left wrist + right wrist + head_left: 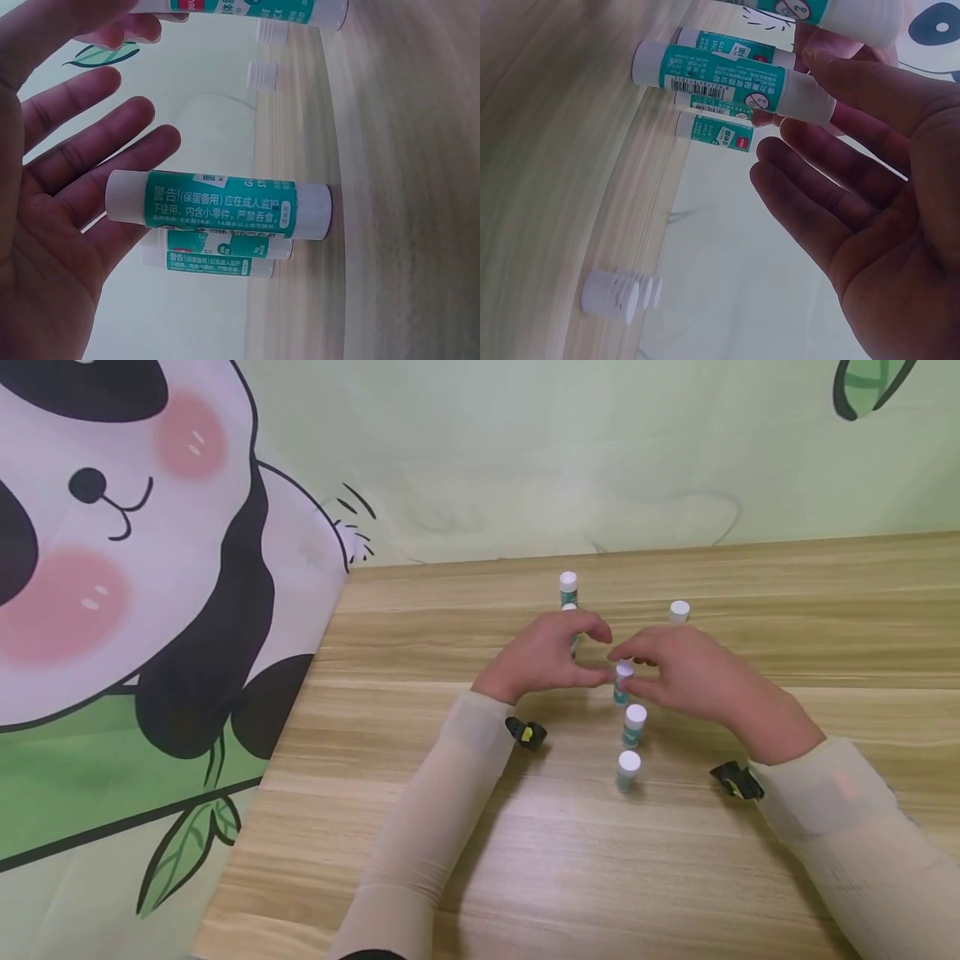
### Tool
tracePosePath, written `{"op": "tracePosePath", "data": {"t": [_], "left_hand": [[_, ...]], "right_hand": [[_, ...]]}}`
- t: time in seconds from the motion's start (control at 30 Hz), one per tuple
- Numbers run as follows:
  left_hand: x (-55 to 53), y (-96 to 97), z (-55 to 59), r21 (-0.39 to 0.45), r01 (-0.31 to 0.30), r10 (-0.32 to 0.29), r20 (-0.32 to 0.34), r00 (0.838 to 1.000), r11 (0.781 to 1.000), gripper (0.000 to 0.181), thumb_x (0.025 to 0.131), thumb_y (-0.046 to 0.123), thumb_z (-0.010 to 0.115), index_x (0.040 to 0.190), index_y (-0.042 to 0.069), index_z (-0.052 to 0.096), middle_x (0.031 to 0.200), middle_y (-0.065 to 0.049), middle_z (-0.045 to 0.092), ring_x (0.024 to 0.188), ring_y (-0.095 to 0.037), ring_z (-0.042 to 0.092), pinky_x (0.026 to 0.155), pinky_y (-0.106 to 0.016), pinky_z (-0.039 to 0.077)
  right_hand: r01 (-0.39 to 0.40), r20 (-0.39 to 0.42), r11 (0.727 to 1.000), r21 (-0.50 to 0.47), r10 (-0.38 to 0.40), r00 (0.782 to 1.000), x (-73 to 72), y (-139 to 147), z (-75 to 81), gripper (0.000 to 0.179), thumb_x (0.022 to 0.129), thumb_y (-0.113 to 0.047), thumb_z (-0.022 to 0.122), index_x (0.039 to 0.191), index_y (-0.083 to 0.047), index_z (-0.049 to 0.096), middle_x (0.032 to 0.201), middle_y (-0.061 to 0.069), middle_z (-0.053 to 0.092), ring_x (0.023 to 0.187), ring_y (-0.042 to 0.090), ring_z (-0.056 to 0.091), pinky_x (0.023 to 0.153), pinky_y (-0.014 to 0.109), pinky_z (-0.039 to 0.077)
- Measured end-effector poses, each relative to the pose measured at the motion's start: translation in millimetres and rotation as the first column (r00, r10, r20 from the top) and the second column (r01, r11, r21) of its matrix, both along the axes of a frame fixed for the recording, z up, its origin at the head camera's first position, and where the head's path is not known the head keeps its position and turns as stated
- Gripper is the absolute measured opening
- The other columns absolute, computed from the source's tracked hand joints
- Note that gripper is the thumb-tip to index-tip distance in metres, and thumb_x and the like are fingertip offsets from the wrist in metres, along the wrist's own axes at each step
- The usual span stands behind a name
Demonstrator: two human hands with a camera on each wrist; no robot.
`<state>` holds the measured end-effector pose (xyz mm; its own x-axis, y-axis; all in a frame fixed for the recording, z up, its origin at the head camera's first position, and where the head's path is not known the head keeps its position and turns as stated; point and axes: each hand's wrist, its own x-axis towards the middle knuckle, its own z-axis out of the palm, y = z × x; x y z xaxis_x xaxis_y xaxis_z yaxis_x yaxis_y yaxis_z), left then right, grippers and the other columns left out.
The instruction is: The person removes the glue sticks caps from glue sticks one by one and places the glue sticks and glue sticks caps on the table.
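Several green-and-white glue sticks stand upright on the wooden table (480,827). My right hand (693,675) has its thumb and index finger at the white cap of one glue stick (724,82), seeming to pinch it lightly; its other fingers are loosely extended. My left hand (543,652) faces it from the left, fingers apart and relaxed, holding nothing visible. Just beside the left fingers, in the left wrist view, another glue stick (217,204) stands. Closer to my body are two more, a glue stick (633,727) and the nearest glue stick (627,772).
Beyond the left hand is a far glue stick (568,588), with one partly covered by that hand. A white cap (678,611) shows behind the right hand; the right wrist view has several white caps (611,295). A panda-printed backdrop (480,452) borders the table.
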<state>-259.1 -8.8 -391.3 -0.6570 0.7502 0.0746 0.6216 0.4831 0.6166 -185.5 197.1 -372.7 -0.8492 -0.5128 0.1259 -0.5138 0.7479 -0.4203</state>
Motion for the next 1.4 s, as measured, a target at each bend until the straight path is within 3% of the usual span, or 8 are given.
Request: {"op": "tracePosePath", "data": {"t": [0.47,0.93,1.4], "left_hand": [[0.3,4.5,3.0,-0.019,0.012,-0.012,0.003,1.0,1.0,0.046,0.078,0.04,0.076,0.115,0.014,0.064,0.118,-0.001,0.066,0.114,-0.014,0.058,0.102,-0.034,0.045],[1.8,6.2,5.1,-0.036,0.003,-0.004,-0.02,1.0,0.999,0.048,0.077,0.037,0.077,0.118,0.015,0.063,0.119,0.003,0.065,0.113,-0.007,0.056,0.103,-0.032,0.045],[0.4,8.4,4.7,-0.015,0.003,-0.003,-0.04,0.999,1.0,0.047,0.078,0.037,0.076,0.118,0.014,0.065,0.117,0.004,0.066,0.112,-0.01,0.058,0.102,-0.031,0.045]], "right_hand": [[-0.042,0.027,0.999,-0.033,0.042,0.999,-1.0,-1.4,1.1,0.022,0.09,-0.013,0.068,0.11,-0.008,0.071,0.106,0.006,0.073,0.095,0.023,0.067,0.086,0.044,0.054],[-0.056,-0.091,0.995,-0.08,0.048,0.995,1.3,0.5,4.4,0.018,0.088,-0.008,0.069,0.106,-0.003,0.07,0.102,0.009,0.072,0.09,0.024,0.068,0.08,0.042,0.056],[-0.046,-0.202,0.988,-0.151,0.015,0.979,-0.1,2.8,3.8,0.017,0.084,-0.004,0.073,0.1,-0.006,0.072,0.1,0.007,0.072,0.091,0.024,0.068,0.08,0.042,0.055]]}}
